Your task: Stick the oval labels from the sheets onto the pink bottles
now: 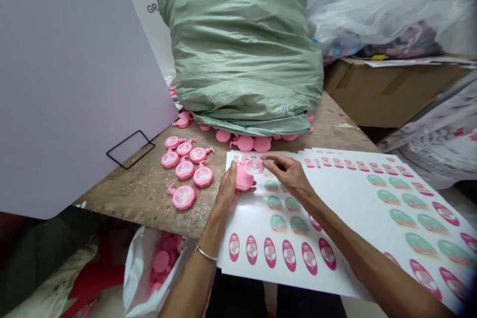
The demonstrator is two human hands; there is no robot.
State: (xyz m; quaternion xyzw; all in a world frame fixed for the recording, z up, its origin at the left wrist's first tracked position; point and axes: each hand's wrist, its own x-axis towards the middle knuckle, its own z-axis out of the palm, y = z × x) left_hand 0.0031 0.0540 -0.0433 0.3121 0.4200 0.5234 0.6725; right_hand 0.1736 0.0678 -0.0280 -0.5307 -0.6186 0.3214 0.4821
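My left hand (226,185) is closed around a small pink pump bottle (244,180) with its nozzle pointing up. Between the fingertips of my right hand (286,173) is a round pink-and-white sticker (255,166), close in front of the bottle's upper part; I cannot tell whether it touches. Both hands are above printed sticker sheets (346,194) with pink ovals and green domed prints. To the left, several pink bottles with round labels (184,197) lie flat on the table.
A big green sack (246,49) rests on the brown table (149,198), with unlabelled pink bottles (245,143) beneath its edge. A white panel (74,74) stands at left. Below hangs a white bag (137,268) of pink pieces. A cardboard box (391,89) is at right.
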